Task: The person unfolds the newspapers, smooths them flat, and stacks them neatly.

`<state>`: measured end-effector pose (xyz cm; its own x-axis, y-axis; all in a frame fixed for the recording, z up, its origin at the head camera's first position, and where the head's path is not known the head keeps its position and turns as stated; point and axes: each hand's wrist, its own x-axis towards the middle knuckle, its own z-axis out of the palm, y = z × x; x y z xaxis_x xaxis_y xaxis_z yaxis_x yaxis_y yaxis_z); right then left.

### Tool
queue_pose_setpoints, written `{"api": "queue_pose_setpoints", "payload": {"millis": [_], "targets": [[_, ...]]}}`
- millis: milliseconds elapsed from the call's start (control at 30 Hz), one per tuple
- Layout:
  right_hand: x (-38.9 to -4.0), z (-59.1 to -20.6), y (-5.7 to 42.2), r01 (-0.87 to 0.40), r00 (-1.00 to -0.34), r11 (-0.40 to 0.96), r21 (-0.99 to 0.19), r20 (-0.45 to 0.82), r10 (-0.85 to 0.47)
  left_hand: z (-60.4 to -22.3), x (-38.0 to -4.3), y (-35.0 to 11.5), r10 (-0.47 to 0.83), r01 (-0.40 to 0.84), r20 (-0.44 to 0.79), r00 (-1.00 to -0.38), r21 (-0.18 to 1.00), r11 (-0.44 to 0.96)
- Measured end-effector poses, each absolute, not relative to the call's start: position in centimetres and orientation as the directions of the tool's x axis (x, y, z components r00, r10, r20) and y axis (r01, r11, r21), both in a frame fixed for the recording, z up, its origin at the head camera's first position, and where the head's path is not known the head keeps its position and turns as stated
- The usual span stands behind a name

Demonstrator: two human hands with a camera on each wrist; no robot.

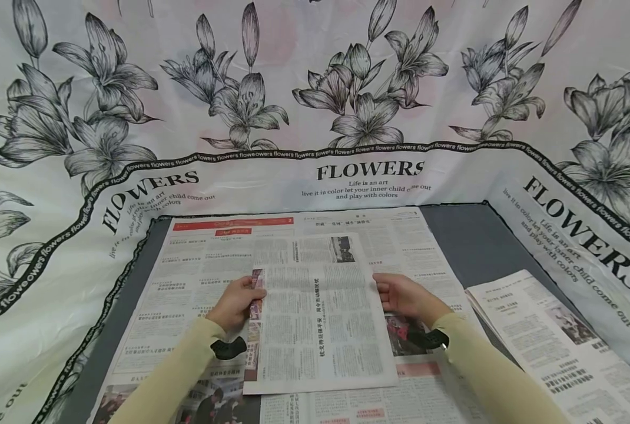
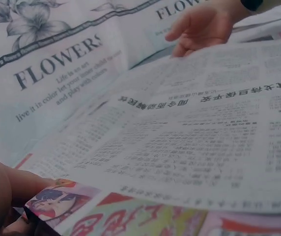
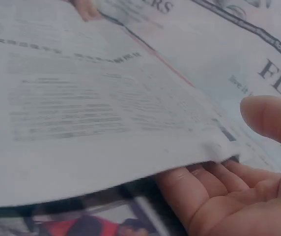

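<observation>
Held newspaper (image 1: 347, 341): printed side up, over a spread newspaper (image 1: 188, 300) at the middle of the desk (image 1: 444, 235). Beyond its far edge, another pale printed layer (image 1: 304, 250); whether joined to it, unclear from these views. Left grip (image 1: 236, 303): narrow, pinching the colour-printed left edge, thumb above. Right grip (image 1: 404, 297): wide, fingers under the right edge, thumb raised clear of the paper in the right wrist view; supporting only. Dark gap visible beneath that edge.

For sound handling, in judgement: keep both edges level and the paper lightly taut. Lower the right thumb before putting load on that side, to limit slipping or a skewed crease. Lift clear of the spread newspaper to avoid dragging it along.

Farther right on the desk, well apart: newspaper pile (image 1: 553, 353). Around the back and sides: flower-printed cloth (image 1: 272, 188).
</observation>
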<state>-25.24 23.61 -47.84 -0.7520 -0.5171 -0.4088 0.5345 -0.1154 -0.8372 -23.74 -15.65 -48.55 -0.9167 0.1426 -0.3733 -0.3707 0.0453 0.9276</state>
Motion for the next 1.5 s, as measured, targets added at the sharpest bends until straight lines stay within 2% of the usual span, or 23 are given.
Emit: {"api": "queue_pose_setpoints", "payload": {"millis": [167,300,433,700,800,900,1000,1100,1300,1400,1500], "targets": [[-23.8,-48.2,23.9,0.54,-0.751,-0.151,-0.828,-0.392,-0.531,-49.3,-23.7,-15.4,0.086,-0.349,-0.355,-0.931,0.934,0.084],[-22.9,-48.4,24.5,0.541,-0.728,-0.13,-0.831,-0.386,-0.566,-49.5,-23.5,-15.3,0.031,-0.334,-0.34,-0.94,0.935,0.118],[-22.2,-48.7,25.1,0.541,-0.701,-0.1,-0.835,-0.382,-0.602,-49.6,-23.4,-15.2,0.031,-0.322,-0.329,-0.944,0.938,0.125],[-21.4,-48.7,25.5,0.552,-0.69,-0.103,-0.827,-0.385,-0.613,-49.3,-23.3,-15.1,0.024,-0.308,-0.314,-0.949,0.942,0.136],[-21.2,-48.6,25.4,0.559,-0.687,-0.103,-0.823,-0.391,-0.613,-48.8,-23.1,-15.2,-0.011,-0.222,-0.23,-0.973,0.926,0.307],[-21.1,-48.6,25.2,0.564,-0.69,-0.112,-0.818,-0.393,-0.608,-47.8,-22.9,-15.0,-0.017,-0.048,-0.048,-0.999,0.805,0.592],[-20.9,-48.6,25.2,0.566,-0.698,-0.12,-0.816,-0.395,-0.597,-46.5,-22.4,-13.4,0.078,0.146,0.138,-0.987,0.594,0.791],[-20.9,-48.4,25.1,0.57,-0.703,-0.129,-0.811,-0.4,-0.588,-45.2,-21.3,-10.5,0.245,0.299,0.175,-0.954,0.47,0.83],[-20.9,-48.4,25.4,0.567,-0.689,-0.138,-0.812,-0.376,-0.62,-43.9,-18.6,-2.8,0.545,0.503,0.004,-0.838,0.39,0.771],[-20.9,-48.5,25.5,0.57,-0.683,-0.137,-0.81,-0.374,-0.628,-44.6,-17.6,0.5,0.623,0.563,-0.065,-0.78,0.364,0.742],[-20.9,-48.5,25.5,0.581,-0.683,-0.145,-0.801,-0.382,-0.623,-45.4,-16.7,2.6,0.649,0.579,-0.129,-0.75,0.346,0.738]]}}
